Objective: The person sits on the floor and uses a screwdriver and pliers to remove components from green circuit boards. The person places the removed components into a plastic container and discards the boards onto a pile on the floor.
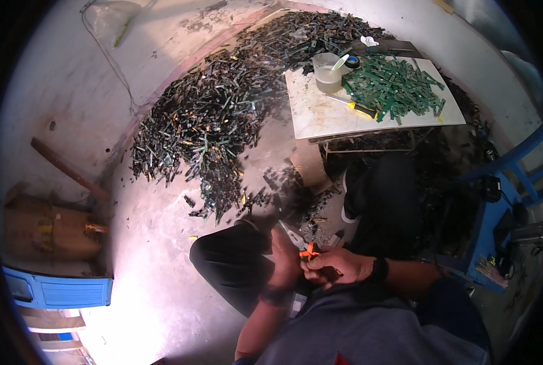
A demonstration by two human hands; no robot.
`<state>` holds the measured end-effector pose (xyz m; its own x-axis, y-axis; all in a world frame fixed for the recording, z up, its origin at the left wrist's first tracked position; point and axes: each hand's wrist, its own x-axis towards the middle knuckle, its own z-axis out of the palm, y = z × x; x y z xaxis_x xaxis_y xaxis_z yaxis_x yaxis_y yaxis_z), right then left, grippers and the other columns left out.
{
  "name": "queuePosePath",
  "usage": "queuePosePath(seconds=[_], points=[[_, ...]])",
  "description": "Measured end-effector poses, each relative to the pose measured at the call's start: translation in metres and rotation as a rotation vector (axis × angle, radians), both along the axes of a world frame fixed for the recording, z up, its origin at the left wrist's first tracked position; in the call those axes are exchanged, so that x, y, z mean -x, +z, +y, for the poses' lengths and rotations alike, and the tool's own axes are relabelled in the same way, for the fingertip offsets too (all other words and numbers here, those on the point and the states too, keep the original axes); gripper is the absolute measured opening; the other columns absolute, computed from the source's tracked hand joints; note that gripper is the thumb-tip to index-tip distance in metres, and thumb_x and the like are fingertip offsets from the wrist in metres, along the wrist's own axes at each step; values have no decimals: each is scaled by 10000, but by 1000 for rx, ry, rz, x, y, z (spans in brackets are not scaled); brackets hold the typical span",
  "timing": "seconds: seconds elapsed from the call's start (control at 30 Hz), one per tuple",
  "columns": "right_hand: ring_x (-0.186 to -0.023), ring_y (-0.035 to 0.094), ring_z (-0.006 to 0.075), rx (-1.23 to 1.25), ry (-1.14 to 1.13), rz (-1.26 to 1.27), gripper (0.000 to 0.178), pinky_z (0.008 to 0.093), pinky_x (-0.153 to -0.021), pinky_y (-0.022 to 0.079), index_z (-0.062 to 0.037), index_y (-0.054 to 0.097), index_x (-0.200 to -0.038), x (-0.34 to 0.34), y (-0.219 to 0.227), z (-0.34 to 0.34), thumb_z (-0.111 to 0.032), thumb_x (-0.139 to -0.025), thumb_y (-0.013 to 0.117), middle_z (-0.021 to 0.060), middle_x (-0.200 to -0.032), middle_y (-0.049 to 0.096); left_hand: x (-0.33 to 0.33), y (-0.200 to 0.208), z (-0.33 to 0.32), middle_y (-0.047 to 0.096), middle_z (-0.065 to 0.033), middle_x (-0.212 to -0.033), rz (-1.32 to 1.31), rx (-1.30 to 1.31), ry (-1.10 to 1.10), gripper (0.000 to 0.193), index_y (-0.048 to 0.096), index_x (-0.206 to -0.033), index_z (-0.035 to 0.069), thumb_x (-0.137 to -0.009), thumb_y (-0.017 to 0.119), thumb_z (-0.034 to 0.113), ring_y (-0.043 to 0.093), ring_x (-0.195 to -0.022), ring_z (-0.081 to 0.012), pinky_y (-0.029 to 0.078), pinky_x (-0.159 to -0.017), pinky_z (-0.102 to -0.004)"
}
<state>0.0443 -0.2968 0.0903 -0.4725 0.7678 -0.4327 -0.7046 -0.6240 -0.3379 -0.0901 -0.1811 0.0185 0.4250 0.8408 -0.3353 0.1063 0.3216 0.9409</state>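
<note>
My right hand (343,266) is wrapped round pliers (294,237) with orange-and-black grips, their metal jaws pointing up and left. Beside the jaws, my left hand (283,258) is closed on a thin dark strip (278,205), which sticks up past its fingers. Part of the left fingers is hidden from this view. Both hands are close together above my lap, between my knees. Small dark scraps (311,228) lie on the floor just beyond them.
A large heap of dark strips (204,128) spreads along the wall. The low white table (311,118) bears green strips (393,85), a plastic beaker (327,76) and a yellow-handled tool (363,110). A blue chair (475,228) stands right; a cardboard box (55,231) is left.
</note>
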Motion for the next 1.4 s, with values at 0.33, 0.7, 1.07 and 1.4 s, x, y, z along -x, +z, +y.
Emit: queuePosePath(seconds=[0.33, 0.7, 1.07, 1.4], points=[[-745, 602, 336, -684, 34, -2063, 223, 421, -657, 482, -24, 558, -949, -52, -3, 6, -197, -812, 590, 164, -788, 607, -1, 6, 0, 273, 28, -511, -12, 163, 34, 400, 356, -634, 137, -933, 383, 402, 220, -404, -90, 183, -385, -251], [-687, 546, 206, -111, -30, -9, 188, 337, -588, 432, -71, 535, -926, 2, -5, 3, -232, -858, 604, 52, -760, 544, 3, -25, 1, 492, -7, -677, 101, -316, 90, 403, 488, -775, 100, -969, 364, 431, 452, -566, -105, 371, -488, -253], [-655, 546, 139, -421, 125, -953, 245, 281, -572, 440, -43, 537, -1004, -32, -10, 15, -207, -854, 640, 21, -769, 562, -12, 35, -6, 370, 20, -593, -195, 313, 77, 366, 419, -734, 124, -959, 368, 408, 300, -448, -86, 257, -406, -240], [-731, 450, 72, -487, -87, -925, 189, 244, -674, 397, -39, 539, -986, -30, 8, -7, -215, -917, 550, -27, -795, 518, -4, 27, 2, 255, 23, -533, -300, 693, 152, 496, 372, -663, 127, -977, 278, 499, 211, -443, -107, 219, -442, -267]])
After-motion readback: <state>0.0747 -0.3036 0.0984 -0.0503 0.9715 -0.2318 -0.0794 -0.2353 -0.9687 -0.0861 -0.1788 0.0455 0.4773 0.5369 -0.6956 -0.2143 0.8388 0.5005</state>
